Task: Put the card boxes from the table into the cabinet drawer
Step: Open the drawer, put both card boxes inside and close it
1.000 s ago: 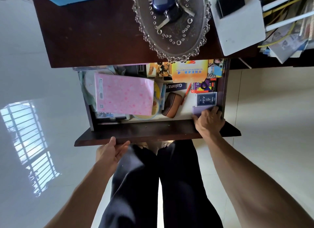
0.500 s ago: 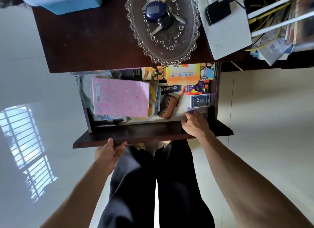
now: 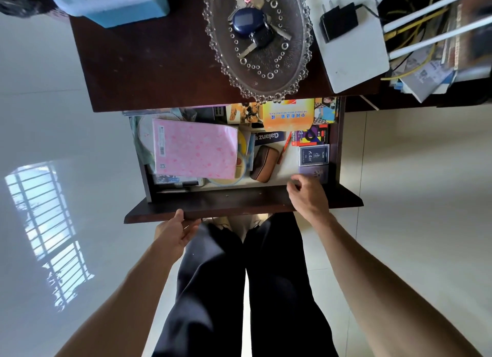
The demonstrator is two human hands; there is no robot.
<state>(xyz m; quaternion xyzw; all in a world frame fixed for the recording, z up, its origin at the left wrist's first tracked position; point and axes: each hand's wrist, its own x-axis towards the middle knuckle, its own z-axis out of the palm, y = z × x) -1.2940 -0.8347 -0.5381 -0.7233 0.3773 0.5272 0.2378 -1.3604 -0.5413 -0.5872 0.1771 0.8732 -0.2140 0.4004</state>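
Note:
The cabinet drawer (image 3: 239,205) stands pulled out below the dark table top. Three card boxes lie along its right side: a purple one (image 3: 315,173) nearest the front, a dark blue one (image 3: 313,155) behind it, and a colourful one (image 3: 310,138) further back. My right hand (image 3: 308,197) hovers over the drawer's front right corner, fingers curled and empty, just off the purple box. My left hand (image 3: 175,231) grips the front panel's lower edge, thumb on top.
The drawer also holds a pink sheet (image 3: 195,149), a brown pouch (image 3: 265,163), a yellow packet (image 3: 288,115) and papers. On the table (image 3: 149,64) sit a glass dish (image 3: 257,41) with keys, a white router (image 3: 348,42) and a blue box (image 3: 111,0). My legs stand below the drawer.
My right hand has let go of the purple card box and drawn back toward the drawer front. The left hand stays on the front panel.

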